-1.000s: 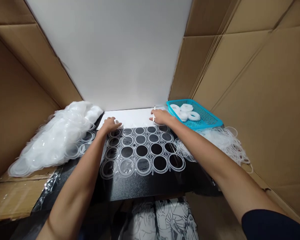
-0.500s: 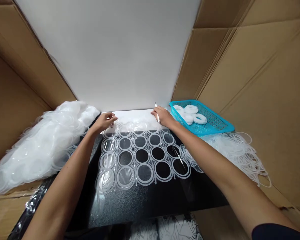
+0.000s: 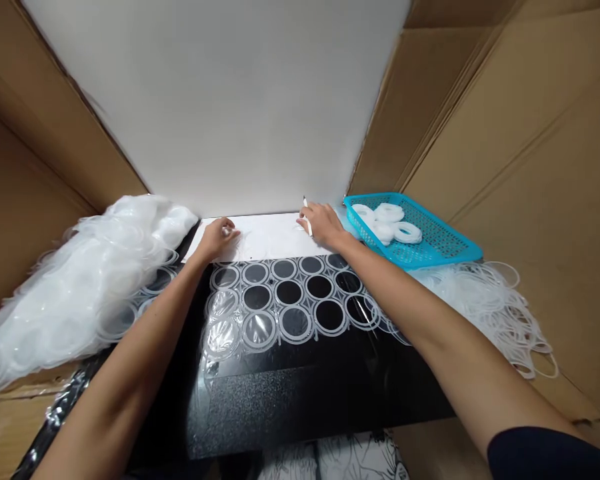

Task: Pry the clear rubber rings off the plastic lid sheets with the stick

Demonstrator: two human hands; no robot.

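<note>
A clear plastic sheet [image 3: 286,315] with rows of frosted white rings lies over the black table, its far part on a white strip [image 3: 267,233]. At the sheet's far left, my left hand [image 3: 218,240] is closed, thumb and fingers pinched on its thin, hardly visible edge. My right hand [image 3: 324,224] is closed around a slim white pen-like tool [image 3: 309,225] whose dark tip points up and away. The fingers of this hand are also at the sheet's far right; whether they grip it too, I cannot tell.
To the left is a large heap of translucent ring sheets [image 3: 95,280]. A blue basket [image 3: 443,240] at the right holds several bundles of white rings [image 3: 389,213]. Thin loose ring offcuts [image 3: 495,313] are piled in front of it. Cardboard walls [image 3: 530,113] flank the black table [image 3: 300,400].
The ringed sheet has slid away from me, so its near edge lies farther back and fewer rows show on the black. My hands stay at its far side, the tool still in my right hand.
</note>
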